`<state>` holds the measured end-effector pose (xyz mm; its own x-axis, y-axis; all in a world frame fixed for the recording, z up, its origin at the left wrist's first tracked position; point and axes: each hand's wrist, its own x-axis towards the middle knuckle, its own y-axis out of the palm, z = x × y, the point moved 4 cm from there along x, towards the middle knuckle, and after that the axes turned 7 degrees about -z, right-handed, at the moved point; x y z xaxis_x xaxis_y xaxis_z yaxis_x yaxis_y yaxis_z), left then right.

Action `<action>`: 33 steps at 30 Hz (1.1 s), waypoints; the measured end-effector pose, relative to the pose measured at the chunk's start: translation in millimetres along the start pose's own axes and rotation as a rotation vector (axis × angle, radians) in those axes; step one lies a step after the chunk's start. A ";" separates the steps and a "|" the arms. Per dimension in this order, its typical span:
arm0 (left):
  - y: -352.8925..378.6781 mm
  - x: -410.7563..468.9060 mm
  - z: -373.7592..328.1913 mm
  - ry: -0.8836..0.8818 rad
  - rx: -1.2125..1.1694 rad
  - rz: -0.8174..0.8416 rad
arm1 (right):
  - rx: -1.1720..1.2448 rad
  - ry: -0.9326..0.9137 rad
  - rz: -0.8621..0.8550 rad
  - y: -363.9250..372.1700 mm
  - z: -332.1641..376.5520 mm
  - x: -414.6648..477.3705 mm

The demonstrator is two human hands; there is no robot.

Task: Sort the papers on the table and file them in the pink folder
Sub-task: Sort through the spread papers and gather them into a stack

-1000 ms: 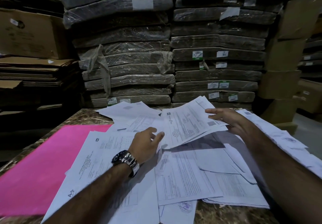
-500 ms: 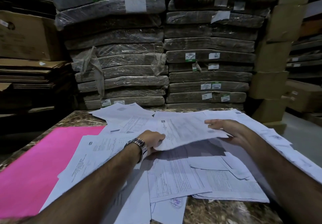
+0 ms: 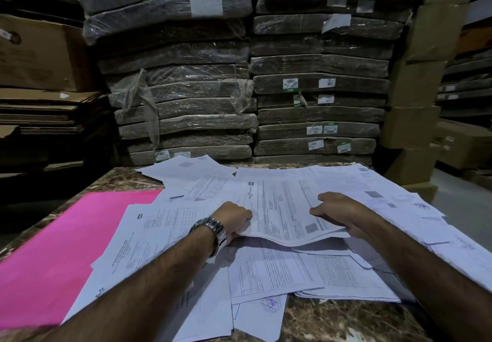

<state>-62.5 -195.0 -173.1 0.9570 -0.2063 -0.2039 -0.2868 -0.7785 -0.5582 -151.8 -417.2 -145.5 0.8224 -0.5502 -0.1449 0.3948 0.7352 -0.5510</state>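
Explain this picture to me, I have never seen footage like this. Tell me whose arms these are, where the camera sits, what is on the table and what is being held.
There is no machine here. A person works with bare hands, and the one camera sits on their head, looking forward and down, so both arms come in from the bottom. The left hand, with a wristwatch, and the right hand grip opposite edges of a sheaf of printed sheets, its near edge raised off the pile. Loose papers cover much of the marbled table. A pink folder lies flat at the left, its right edge under papers. Behind stand plastic-wrapped bundles and cardboard boxes.
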 end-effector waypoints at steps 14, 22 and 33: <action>-29.7 -20.4 -1.2 0.029 -0.531 0.138 | 0.262 -0.111 0.034 -3.0 5.1 -20.5; -77.3 -30.0 25.3 0.088 -0.393 0.032 | 0.375 -0.173 0.125 24.5 28.0 -46.7; -167.7 -91.3 103.4 0.097 -0.166 -0.118 | 0.238 -0.225 0.359 111.3 63.8 -99.7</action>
<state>-106.3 15.7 -144.0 0.9854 -0.1581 -0.0625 -0.1695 -0.8860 -0.4317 -163.7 -255.3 -140.0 0.9815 -0.1654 -0.0959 0.1312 0.9474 -0.2918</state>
